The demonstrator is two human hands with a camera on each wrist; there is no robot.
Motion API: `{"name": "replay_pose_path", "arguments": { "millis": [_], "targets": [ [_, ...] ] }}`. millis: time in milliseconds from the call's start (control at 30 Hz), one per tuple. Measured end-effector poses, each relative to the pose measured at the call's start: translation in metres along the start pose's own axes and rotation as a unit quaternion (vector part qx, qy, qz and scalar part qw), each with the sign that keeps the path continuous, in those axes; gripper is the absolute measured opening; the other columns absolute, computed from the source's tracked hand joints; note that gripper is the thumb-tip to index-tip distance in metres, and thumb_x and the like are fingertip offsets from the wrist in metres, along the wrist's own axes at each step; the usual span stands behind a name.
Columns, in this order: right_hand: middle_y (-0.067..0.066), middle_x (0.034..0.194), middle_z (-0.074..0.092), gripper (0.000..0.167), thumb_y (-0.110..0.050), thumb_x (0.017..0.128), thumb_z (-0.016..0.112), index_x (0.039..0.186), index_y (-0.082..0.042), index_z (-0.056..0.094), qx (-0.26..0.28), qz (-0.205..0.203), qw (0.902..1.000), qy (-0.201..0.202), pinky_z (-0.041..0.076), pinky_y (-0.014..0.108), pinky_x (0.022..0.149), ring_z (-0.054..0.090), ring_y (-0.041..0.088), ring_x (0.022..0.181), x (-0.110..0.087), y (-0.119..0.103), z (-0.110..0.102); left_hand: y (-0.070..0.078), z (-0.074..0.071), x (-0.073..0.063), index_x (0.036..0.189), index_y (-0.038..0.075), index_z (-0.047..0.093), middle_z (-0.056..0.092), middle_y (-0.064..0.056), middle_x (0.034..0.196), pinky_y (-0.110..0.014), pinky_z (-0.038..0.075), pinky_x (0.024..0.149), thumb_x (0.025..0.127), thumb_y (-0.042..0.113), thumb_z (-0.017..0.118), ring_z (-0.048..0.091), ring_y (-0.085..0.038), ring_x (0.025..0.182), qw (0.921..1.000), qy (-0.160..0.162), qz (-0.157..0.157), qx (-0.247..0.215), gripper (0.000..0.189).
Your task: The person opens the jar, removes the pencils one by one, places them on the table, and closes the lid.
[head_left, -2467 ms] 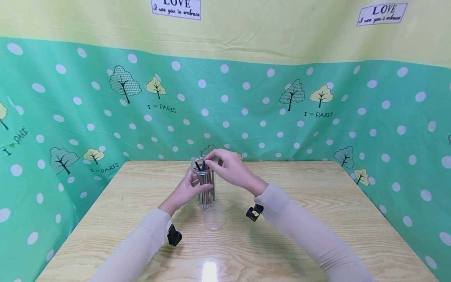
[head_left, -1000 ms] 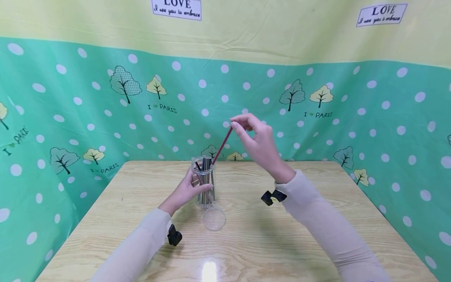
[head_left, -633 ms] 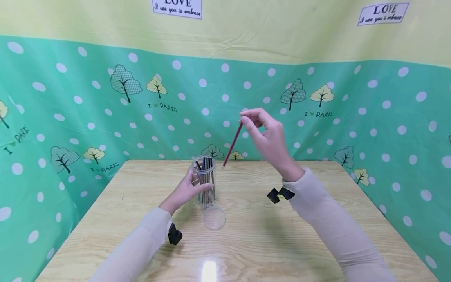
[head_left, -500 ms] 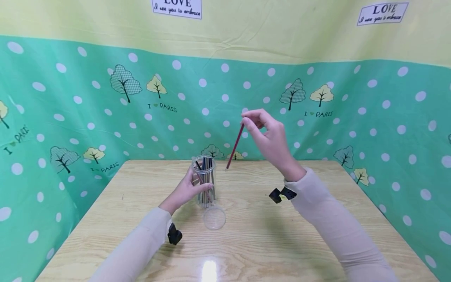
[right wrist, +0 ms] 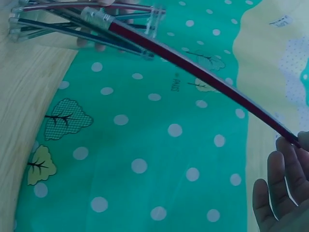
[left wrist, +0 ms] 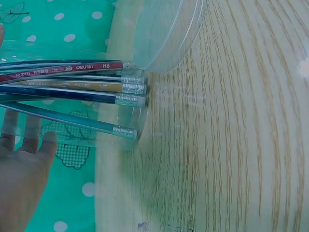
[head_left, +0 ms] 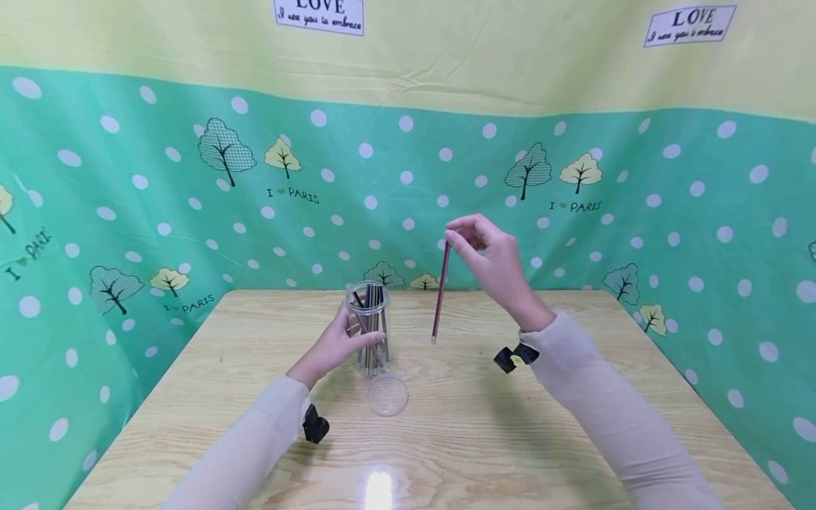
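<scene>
Right hand [head_left: 494, 258] has a red pencil [head_left: 441, 290] pinched near the top, eraser end dangling down at a slight tilt, up off the table [head_left: 255, 354] and a bit right of the jar. Left hand [head_left: 347, 343] is wrapped around that clear jar [head_left: 370, 310], which is standing upright with a bunch of other pencils [left wrist: 72, 93] in it, erasers down. The clear lid [head_left: 388, 395] is right by the jar's base, and behind everything there's a green and yellow cloth [head_left: 440, 183].
</scene>
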State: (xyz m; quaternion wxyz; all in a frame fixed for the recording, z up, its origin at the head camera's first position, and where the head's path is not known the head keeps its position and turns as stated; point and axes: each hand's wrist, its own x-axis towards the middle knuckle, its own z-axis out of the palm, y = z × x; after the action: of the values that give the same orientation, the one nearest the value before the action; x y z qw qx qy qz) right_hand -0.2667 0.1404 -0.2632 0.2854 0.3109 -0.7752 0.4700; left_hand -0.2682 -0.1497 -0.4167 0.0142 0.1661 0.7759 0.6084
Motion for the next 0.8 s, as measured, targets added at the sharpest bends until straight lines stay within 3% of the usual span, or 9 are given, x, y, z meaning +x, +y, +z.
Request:
{"name": "replay_pose_path", "arguments": {
  "millis": [233,467,800],
  "targets": [
    [0.000,0.081,0.068,0.024,-0.026,0.100,0.065,0.113,-0.006,0.070,-0.011,0.051,0.9980,-0.037,0.042,0.025,0.053,0.054,0.019,0.064,-0.006,0.022,0.003,-0.006,-0.001,0.002,0.156,0.035,0.025,0.040,-0.013,0.154,-0.060,0.031,0.112,0.084,0.029,0.083,0.041,-0.041,0.137,0.9999,0.008,0.003,0.007,0.094],
    [-0.001,0.081,0.067,0.020,-0.028,0.100,0.065,0.109,-0.011,0.070,-0.024,0.103,0.9916,-0.075,0.042,0.026,0.053,0.058,0.019,0.067,-0.016,0.043,0.012,-0.005,-0.001,0.001,0.156,0.036,0.024,0.038,-0.013,0.155,-0.062,0.032,0.110,0.085,0.027,0.083,0.039,-0.043,0.138,1.0000,0.000,0.006,0.002,0.093],
    [0.016,0.090,0.068,0.019,-0.029,0.100,0.064,0.108,-0.012,0.069,-0.023,0.193,0.9720,-0.132,0.047,0.030,0.059,0.063,0.020,0.076,-0.033,0.072,0.027,-0.007,-0.001,0.002,0.156,0.037,0.024,0.038,-0.011,0.155,-0.061,0.030,0.112,0.084,0.030,0.083,0.038,-0.043,0.139,1.0000,0.004,-0.003,0.007,0.093]
  ]
}}
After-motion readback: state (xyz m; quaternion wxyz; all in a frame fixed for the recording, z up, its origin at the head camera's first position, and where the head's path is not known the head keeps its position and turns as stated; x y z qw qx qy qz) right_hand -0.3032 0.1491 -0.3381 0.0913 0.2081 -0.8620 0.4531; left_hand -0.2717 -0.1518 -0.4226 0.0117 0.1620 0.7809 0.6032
